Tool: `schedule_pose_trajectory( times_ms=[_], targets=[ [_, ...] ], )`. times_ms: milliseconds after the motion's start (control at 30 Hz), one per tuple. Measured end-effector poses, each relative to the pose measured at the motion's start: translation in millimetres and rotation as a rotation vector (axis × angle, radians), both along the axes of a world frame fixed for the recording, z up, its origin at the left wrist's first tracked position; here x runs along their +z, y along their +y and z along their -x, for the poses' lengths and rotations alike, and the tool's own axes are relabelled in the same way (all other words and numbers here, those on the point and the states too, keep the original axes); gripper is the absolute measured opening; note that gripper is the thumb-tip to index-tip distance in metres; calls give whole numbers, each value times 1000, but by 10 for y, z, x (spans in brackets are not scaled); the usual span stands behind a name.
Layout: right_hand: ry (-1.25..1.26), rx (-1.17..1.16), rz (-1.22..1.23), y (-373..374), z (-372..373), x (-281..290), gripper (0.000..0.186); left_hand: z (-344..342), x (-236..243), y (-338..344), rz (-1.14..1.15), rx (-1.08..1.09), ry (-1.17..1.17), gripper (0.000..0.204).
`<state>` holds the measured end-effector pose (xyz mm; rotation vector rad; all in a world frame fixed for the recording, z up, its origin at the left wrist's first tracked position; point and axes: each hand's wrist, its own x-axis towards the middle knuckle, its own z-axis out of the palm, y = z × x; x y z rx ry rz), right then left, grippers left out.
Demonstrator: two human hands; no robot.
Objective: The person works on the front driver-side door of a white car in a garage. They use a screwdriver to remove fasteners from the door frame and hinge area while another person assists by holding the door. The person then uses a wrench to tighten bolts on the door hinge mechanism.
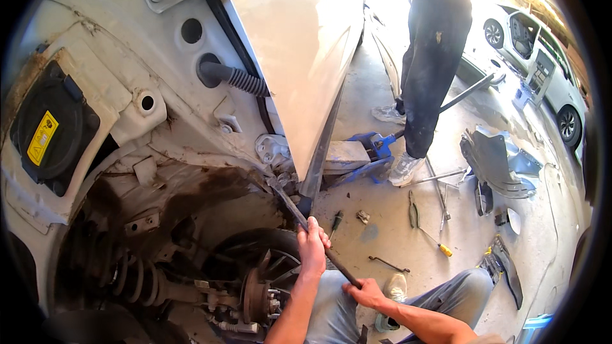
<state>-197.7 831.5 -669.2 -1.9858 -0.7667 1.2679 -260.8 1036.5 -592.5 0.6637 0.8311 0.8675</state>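
A long dark pry bar [338, 263] runs slantwise across the middle of the view. My left hand [312, 243] is closed around its middle, and my right hand [364, 293] grips its lower end near my knee. The bar's far tip meets the white body metal [210, 153] close to the hinge bracket [273, 149] below the white door [299, 44]. Just left of my left hand lies the open wheel well, with the brake disc [253, 296], the coil spring [137, 277] and a wheel [274, 248] under it.
Another person's legs in dark trousers [433, 64] stand beyond a blue floor jack [382, 146]. Pliers [414, 210], a yellow-handled screwdriver [445, 250] and a wrench [387, 262] lie on the floor. Dark trim pieces [494, 165] are at right, and a white car [542, 57] stands behind.
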Motion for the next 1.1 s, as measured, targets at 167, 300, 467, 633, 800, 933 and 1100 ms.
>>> schedule_pose_trajectory(
  times_ms=[167, 300, 467, 633, 800, 933, 1100],
  targets=[
    [13, -45, 10, 88, -7, -24, 48, -17, -110, 156, 4, -59, 25, 25],
    [-87, -79, -46, 149, 192, 297, 50, -81, 161, 299, 33, -146, -31, 25],
    [-68, -56, -89, 173, 171, 388, 46, -14, 251, 213, 22, -74, -46, 27],
    [-70, -66, -29, 47, 318, 395, 42, -31, 55, 252, 121, -132, 27, 27],
    [-159, -24, -121, 83, 282, 385, 40, 72, 202, 168, 18, -100, -40, 24],
    [-69, 69, -34, -101, 307, 231, 48, 206, -30, -12, -17, -82, 41, 25],
    [17, 186, -189, -86, 122, 327, 53, 230, 698, -201, -358, -97, 55, 33]
  ],
)
